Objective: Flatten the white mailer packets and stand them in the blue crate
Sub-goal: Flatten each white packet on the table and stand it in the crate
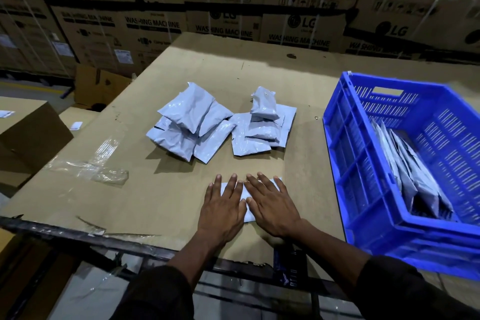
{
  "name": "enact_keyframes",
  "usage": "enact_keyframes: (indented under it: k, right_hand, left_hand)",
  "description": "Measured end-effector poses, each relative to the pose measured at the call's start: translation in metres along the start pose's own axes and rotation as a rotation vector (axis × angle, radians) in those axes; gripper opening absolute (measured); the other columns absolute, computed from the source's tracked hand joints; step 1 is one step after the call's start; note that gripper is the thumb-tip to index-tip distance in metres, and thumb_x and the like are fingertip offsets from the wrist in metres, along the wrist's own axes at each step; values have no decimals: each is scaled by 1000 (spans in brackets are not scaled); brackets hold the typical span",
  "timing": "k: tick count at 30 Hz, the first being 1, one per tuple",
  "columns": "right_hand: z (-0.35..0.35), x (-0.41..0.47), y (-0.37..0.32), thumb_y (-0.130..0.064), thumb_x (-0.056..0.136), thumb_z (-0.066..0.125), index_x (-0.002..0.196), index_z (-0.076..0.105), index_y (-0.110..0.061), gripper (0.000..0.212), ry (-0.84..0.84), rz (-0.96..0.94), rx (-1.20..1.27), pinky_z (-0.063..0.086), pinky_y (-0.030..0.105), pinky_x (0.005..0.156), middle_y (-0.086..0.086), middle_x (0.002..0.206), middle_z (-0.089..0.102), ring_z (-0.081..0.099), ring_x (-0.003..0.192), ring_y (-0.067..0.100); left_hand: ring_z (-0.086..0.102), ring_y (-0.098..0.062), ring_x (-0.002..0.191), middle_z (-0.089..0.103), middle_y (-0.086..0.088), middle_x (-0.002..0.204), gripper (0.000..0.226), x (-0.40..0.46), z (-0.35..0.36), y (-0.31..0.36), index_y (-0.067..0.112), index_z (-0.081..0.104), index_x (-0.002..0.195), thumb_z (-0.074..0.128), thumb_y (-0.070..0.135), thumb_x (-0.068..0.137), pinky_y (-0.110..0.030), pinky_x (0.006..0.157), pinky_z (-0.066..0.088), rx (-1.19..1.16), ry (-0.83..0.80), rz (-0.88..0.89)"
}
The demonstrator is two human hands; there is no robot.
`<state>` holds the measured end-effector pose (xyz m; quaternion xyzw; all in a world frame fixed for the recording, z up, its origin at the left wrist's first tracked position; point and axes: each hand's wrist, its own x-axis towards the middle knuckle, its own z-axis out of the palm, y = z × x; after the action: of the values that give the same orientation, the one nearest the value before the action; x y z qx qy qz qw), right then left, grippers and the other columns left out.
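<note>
Two flat hands, left hand (220, 209), right hand (272, 206), pressing crinkled white packet (244, 191), ribbed blue crate (363, 163)

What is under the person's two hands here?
One white packet lies flat on the cardboard tabletop, pressed by the left hand and right hand. Its middle is covered.

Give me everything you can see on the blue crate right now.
The blue crate is moulded plastic with ribbed outer walls, slotted inner walls and a handle cut-out in its far end. It sits upright on the cardboard tabletop, to the right of both hands. Several white mailer packets stand on edge inside, leaning together. Nothing else touches it.
</note>
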<state>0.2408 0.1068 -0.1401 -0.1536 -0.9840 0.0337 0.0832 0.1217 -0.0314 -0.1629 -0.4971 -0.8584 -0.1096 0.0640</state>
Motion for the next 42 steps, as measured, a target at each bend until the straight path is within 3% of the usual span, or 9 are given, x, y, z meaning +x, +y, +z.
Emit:
enact_keyframes:
  k: [5, 10, 16, 23, 28, 35, 42]
  right_hand:
    - [-2, 2, -1, -44, 102, 25, 147, 48, -28, 52, 4, 34, 59, 21, 46, 118, -9, 155, 43, 35, 145, 16]
    - [-3, 1, -1, -45, 103, 24, 146, 49, -26, 53, 2, 22, 68, 27, 49, 117, -7, 155, 43, 36, 145, 17]
    - [-1, -5, 10, -57, 102, 19, 153, 37, -25, 63, -17, 64, 168, 13, 42, 123, -7, 162, 29, 21, 151, 16]
    - [-2, -5, 9, -61, 100, 11, 153, 38, -24, 70, -67, 82, 149, 15, 44, 123, -4, 163, 28, 22, 151, 19]
    - [-13, -7, 8, -66, 95, -2, 159, 19, -26, 79, -159, 62, 77, 6, 47, 122, -4, 168, 6, 4, 154, 22]
    - [-11, -12, 6, -67, 93, -6, 158, 22, -28, 81, -153, 85, 94, 6, 48, 122, -5, 166, 15, 8, 153, 23]
    - [-15, -7, 9, -61, 101, 13, 160, 10, -28, 68, -234, 58, 48, 1, 54, 121, -4, 168, 4, -1, 154, 24]
  left_hand:
    - [47, -45, 140, 52, -9, 154, 58, 0, -3, 2, 12, 62, 141, 31, 42, 102, -56, 108, 45, -10, -18, -8]
    - [44, -45, 142, 37, -15, 163, 66, -11, -7, 4, 7, 48, 151, 35, 48, 101, -54, 109, 45, -56, 29, -86]
    - [40, -44, 145, 40, -11, 162, 65, -14, -7, 0, 13, 50, 150, 31, 51, 102, -57, 113, 39, -47, -10, -78]
    - [39, -44, 146, 42, -10, 161, 64, -14, -5, 0, 13, 52, 149, 31, 51, 102, -58, 113, 37, -39, -29, -82]
    - [43, -44, 143, 45, -10, 159, 65, -14, -5, -1, 12, 55, 146, 33, 52, 100, -58, 110, 40, -42, -32, -86]
    - [37, -42, 147, 35, -11, 165, 68, -17, -8, 2, 13, 43, 155, 32, 52, 101, -58, 112, 39, -43, -33, -91]
    - [46, -38, 141, 47, -7, 157, 59, -15, -8, -1, 18, 55, 147, 32, 47, 101, -60, 108, 42, -32, -52, -42]
